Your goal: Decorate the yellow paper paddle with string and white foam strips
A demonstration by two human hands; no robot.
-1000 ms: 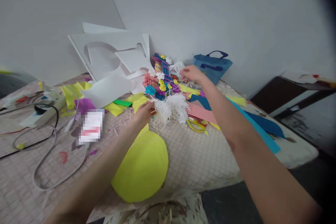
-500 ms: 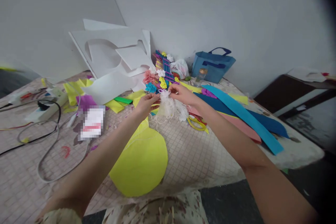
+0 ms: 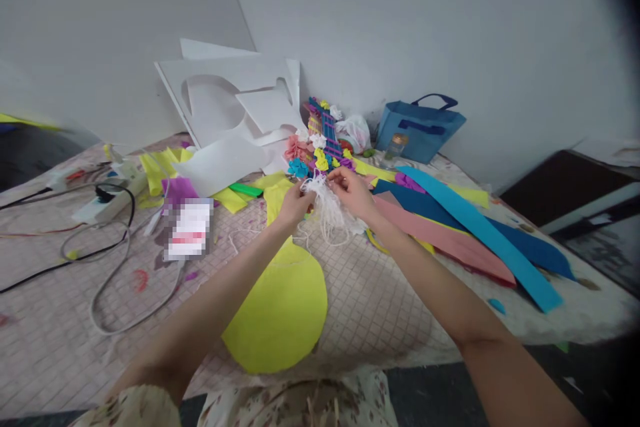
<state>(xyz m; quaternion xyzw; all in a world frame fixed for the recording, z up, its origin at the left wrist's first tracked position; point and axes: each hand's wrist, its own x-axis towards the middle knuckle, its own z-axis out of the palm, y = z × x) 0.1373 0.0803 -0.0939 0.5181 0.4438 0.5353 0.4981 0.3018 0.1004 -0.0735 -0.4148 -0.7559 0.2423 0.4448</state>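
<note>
A loose bundle of white string [image 3: 330, 208] hangs between my two hands above the middle of the table. My left hand [image 3: 296, 201] pinches its upper left side. My right hand [image 3: 351, 189] grips it from the right with bent fingers. Below and to the left lies a yellow guitar-shaped cutout [image 3: 280, 310], with thin strands of string trailing over its neck. Just beyond my hands are crumpled paper flowers [image 3: 320, 159] in yellow, teal, white and pink, beside a blue and purple woven strip [image 3: 330, 128].
White cut foam boards [image 3: 215, 103] lean on the wall. A blue bag [image 3: 420, 127] and a corked glass jar [image 3: 397, 147] stand at the back. Blue and pink paper strips [image 3: 450, 240] lie at right. A power strip [image 3: 107, 203], cables and a blurred phone [image 3: 190, 230] lie at left.
The view has shifted, so the scene sits further right. My hands have stayed on the white string, whose strands now hang looser and spread downward.
</note>
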